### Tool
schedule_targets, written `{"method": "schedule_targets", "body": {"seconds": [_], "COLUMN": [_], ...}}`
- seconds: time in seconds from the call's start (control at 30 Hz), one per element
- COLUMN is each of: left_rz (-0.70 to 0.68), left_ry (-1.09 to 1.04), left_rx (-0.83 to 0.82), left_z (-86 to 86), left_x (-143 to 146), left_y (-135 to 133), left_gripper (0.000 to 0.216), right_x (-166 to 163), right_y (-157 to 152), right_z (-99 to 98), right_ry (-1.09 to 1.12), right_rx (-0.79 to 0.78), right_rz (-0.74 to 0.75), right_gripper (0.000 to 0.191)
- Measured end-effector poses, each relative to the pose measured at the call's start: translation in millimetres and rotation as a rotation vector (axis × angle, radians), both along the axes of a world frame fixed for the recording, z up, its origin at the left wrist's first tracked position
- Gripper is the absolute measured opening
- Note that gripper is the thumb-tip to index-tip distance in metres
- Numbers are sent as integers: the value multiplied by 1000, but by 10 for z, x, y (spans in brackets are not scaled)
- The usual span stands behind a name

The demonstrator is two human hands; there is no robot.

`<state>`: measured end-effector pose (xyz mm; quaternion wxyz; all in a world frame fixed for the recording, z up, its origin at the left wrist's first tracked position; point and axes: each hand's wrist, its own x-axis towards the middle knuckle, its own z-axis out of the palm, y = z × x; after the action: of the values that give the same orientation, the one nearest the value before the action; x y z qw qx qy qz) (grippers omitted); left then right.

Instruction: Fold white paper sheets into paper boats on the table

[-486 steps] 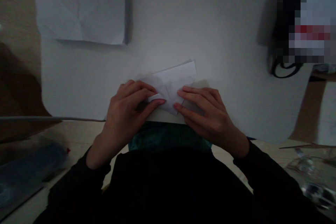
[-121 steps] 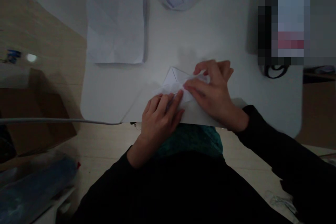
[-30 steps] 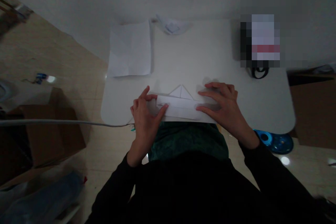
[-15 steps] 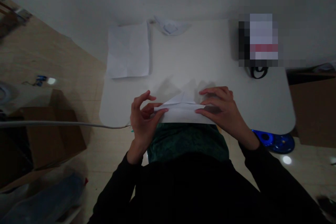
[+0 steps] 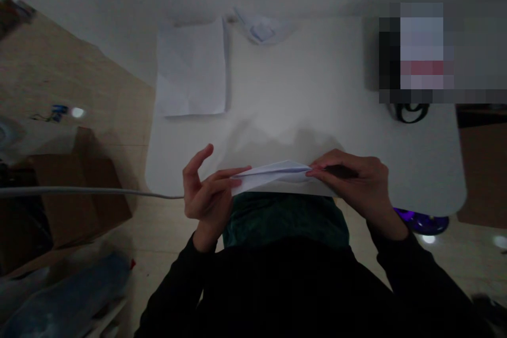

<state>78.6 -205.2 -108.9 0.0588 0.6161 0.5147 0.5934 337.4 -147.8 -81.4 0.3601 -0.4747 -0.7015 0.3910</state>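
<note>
Where the right hand [image 5: 358, 178] pinches, paper [image 5: 271, 176] hides.

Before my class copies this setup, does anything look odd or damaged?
A pixelated patch over the far right corner of the table: coarse squares hide what is there. The held paper shows no tear.

Head camera above, facing forward, down (white table [image 5: 301, 79] beneath).
</note>
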Motion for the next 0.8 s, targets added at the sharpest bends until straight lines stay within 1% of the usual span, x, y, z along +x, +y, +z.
{"method": "schedule_targets", "body": {"seconds": [0.07, 0.13, 0.23, 0.3, 0.43, 0.6, 0.7, 0.8], "left_rz": [-16, -11, 46, 62, 2, -39, -66, -90], "left_ry": [-10, 32, 153, 167, 66, -17, -58, -92], "left_rx": [23, -10, -107, -134, -62, 23, 37, 52], "left_z": [1, -2, -24, -36, -7, 51, 32, -21], "left_x": [-8, -38, -99, -125, -115, -80, -96, -138], "left_y": [-5, -16, -39, -46, -28, 9, 18, 16], "left_gripper": [31, 39, 42, 42, 34, 31, 29, 30], "right_x": [-6, -13, -28, -44, -74, -86, -86, -83], "right_y": [2, 1, -1, 1, 5, 2, 2, 1], "right_z": [-3, -12, -32, -41, -37, -22, -25, -31], "right_ry": [-3, -10, -8, -4, 10, 36, 27, 16], "right_rx": [-6, -19, -25, -31, -50, -57, -56, -64], "right_rz": [-24, -63, -135, -163, -182, -179, -180, -182], "right_gripper": [10, 11, 13, 14, 14, 13, 13, 14]}}
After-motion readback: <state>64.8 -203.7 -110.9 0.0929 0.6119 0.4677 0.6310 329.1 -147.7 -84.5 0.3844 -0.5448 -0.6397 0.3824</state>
